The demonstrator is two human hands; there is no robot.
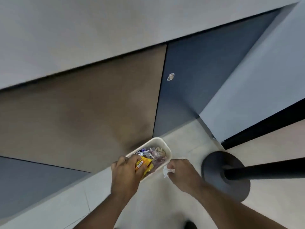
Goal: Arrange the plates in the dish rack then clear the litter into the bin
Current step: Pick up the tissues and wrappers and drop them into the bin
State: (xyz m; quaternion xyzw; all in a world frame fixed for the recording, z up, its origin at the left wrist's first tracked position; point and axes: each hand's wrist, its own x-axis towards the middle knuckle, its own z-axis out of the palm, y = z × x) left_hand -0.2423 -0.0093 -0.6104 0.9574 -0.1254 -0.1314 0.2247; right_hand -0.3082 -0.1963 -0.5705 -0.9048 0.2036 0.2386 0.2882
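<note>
A cream rectangular bin [162, 142] stands on the floor against the cabinet base, holding foil and plastic wrappers [153, 154]. My left hand [127, 172] is over the bin's near end and grips a yellow-orange wrapper [145, 164]. My right hand [181, 172] hovers just right of the bin's rim and pinches a small crumpled white tissue [165, 171]. No plates or dish rack are in view.
A brown cabinet panel [82, 113] and a dark blue door with a round metal pull [170, 77] rise behind the bin. A black round stand base [214, 162] with a pole sits on the light tiled floor [189, 146] at right. Grey countertop [82, 30] above.
</note>
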